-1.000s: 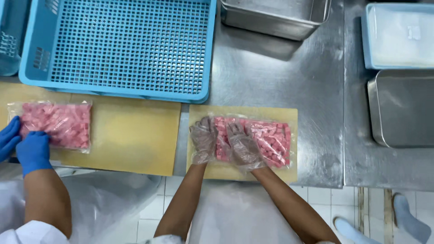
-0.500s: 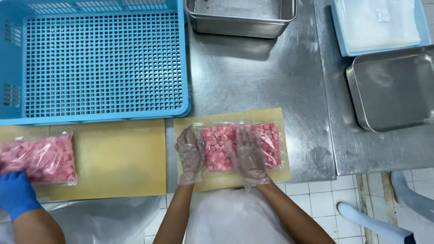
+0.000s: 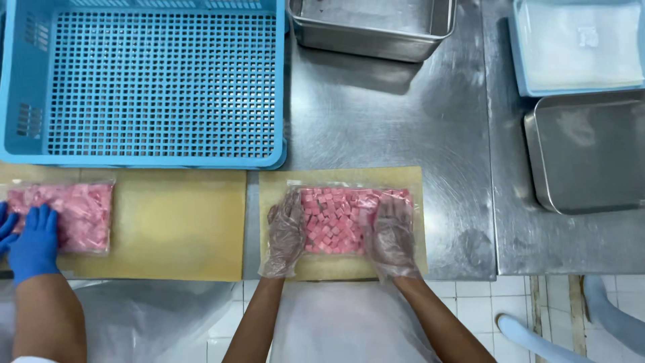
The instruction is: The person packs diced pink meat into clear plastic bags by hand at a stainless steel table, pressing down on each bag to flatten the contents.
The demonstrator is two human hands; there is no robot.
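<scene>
The clear bag of pink meat cubes lies flat on a tan cutting board; left hand and right hand press its ends, fingers spread wide.

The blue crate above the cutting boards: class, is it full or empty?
Empty. Through the blue crate, only its perforated base shows, with nothing lying inside. The bag of pink cubes rests on the cutting board instead.

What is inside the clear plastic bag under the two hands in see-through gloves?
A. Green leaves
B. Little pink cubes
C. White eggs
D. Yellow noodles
B: the clear plastic bag, lying flat on the tan cutting board, is filled with small pink cubes, and the left hand and right hand in thin transparent gloves press on its two ends.
</scene>
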